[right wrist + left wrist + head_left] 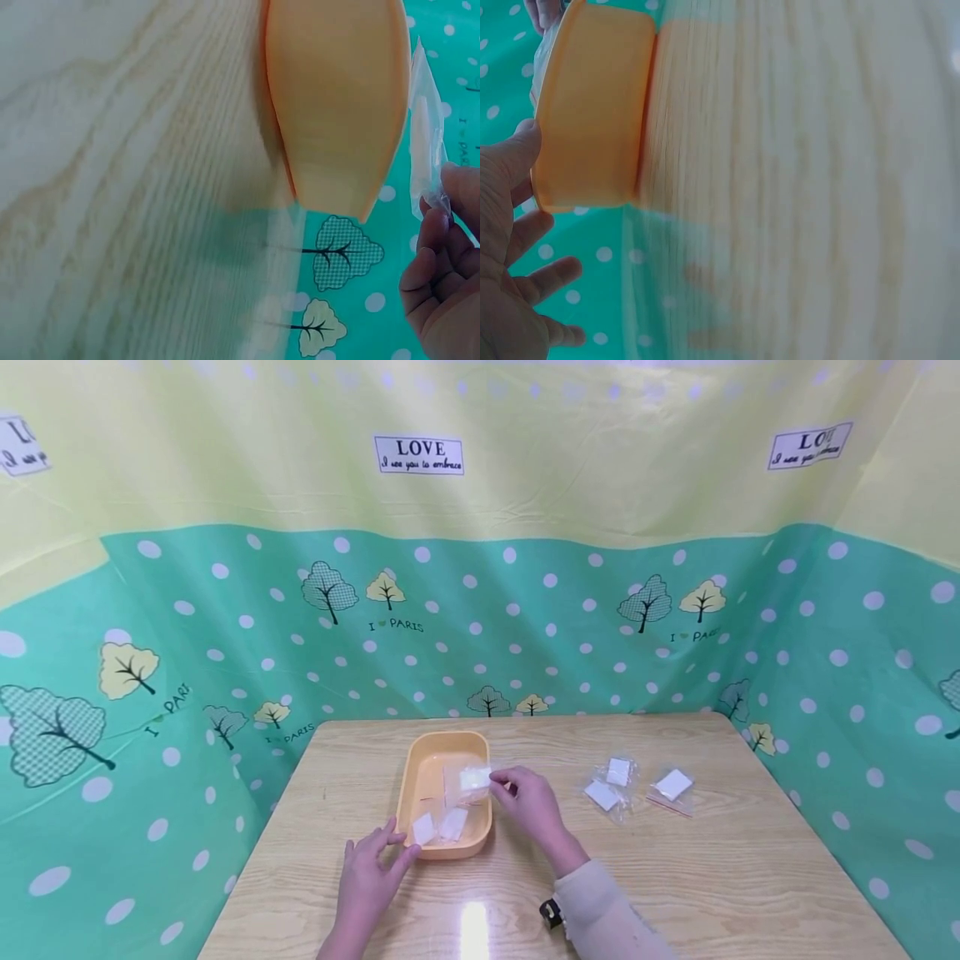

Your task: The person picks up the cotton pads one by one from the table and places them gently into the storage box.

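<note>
Placing, apparently: bag (474, 779) pinched by right hand (531, 807) over tray (430, 767) — touched by left hand (366, 870), fingers spread; release seemingly needed.

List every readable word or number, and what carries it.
"LOVE": white rectangular panels on yellow-and-green fabric curtain
"I see you to embrace": same panels
"I PARIS", small mark between: curtain's green part
Black object beside pale sleeve: mark too small
Clear plastic bags: none readable
</note>
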Demonstrator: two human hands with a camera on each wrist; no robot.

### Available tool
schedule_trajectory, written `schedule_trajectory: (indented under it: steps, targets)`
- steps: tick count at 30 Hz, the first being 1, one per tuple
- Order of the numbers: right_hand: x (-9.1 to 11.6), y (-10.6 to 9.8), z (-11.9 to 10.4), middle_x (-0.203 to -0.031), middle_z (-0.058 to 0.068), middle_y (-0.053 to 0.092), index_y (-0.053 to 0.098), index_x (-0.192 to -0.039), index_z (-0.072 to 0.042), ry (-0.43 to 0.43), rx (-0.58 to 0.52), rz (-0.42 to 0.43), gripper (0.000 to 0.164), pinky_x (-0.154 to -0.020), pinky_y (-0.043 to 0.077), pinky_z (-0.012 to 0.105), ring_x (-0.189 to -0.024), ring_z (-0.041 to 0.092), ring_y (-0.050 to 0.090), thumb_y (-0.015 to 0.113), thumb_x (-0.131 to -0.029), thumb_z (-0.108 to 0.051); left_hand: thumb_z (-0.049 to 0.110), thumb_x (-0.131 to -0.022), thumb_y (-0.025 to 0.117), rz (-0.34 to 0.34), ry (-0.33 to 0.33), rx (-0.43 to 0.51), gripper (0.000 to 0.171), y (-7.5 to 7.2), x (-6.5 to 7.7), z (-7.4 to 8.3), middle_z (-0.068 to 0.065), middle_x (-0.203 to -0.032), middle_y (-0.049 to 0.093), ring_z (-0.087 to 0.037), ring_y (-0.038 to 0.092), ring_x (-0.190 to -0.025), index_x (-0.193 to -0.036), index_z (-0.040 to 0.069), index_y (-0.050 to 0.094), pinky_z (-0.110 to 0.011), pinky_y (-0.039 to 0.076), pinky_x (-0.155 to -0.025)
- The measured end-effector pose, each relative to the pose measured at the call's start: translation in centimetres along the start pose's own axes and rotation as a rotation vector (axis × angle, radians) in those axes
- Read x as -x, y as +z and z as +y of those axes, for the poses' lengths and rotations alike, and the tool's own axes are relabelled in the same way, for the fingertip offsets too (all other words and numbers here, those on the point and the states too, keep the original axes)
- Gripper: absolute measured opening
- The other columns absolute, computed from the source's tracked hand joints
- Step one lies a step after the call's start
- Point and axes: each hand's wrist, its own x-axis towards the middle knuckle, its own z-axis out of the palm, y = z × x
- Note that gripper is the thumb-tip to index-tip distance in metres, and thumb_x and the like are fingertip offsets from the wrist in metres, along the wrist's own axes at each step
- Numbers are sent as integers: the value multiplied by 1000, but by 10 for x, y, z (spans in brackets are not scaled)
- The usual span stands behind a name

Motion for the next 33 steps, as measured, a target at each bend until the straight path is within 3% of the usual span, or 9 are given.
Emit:
schedule_trajectory:
  steps: [4,13,24,33]
  targets:
    - [2,3,-3,-103,-1,78,80,-117,-14,-3,13,-9,18,-69,55,17,-81,5,62,77,-100,-20,34,-86,90,0,-4,-3,49,0,0,-1,-13,-137,74,-49,66,-131,-123,6,76,-88,26,-115]
    - [7,13,-10,-96,-5,74,80,-118,-17,-11,-13,-66,18,-68,53,17,-80,4,59,75,-101,-23,34,-85,90,6,7,11,32,0,1,0,-14,-140,71,-49,67,-129,-106,12,79,-89,26,-113]
    - [13,25,-18,-96,-3,77,82,-112,-16,-147,45,-47,14,-66,52,17,-76,2,58,78,-99,-20,33,-86,90,-4,3,22,31,-2,1,2,-14,-139,73,-49,67,-128,-104,12,78,-90,26,-113]
    - [16,30,-21,-99,-1,79,82,-112,-14,-182,41,-50,15,-67,53,16,-76,2,59,79,-99,-19,33,-85,91,-5,-3,17,31,0,1,0,-15,-139,72,-50,67,-129,-104,12,78,-90,26,-113]
